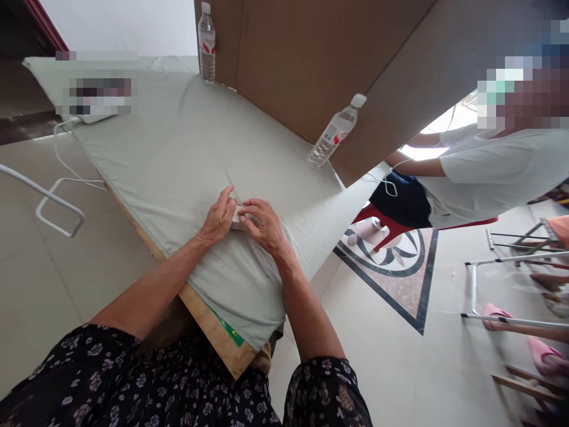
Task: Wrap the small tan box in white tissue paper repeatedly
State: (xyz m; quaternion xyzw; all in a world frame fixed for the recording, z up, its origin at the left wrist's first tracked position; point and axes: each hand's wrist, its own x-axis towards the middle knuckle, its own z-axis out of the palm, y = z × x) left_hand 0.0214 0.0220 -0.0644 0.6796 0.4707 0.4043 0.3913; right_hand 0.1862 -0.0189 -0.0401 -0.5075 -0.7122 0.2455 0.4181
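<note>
A small pale block-like object (pixel 237 220) lies on the cloth-covered table (pixel 169 142), between my two hands. My left hand (pixel 219 216) is at its left side, the thumb and fingers pressed against it. From the right, my right hand (pixel 263 224) reaches over it with bent fingers touching its top and edge. The fingers hide part of the object, so its exact shape cannot be made out.
Brown cardboard (pixel 284 71) stands across the table's far side, with a water bottle (pixel 207 47) upright and another bottle (pixel 335 133) leaning against it. A person in a white shirt (pixel 502 172) sits at the right. A white cable (pixel 57 148) hangs at the left.
</note>
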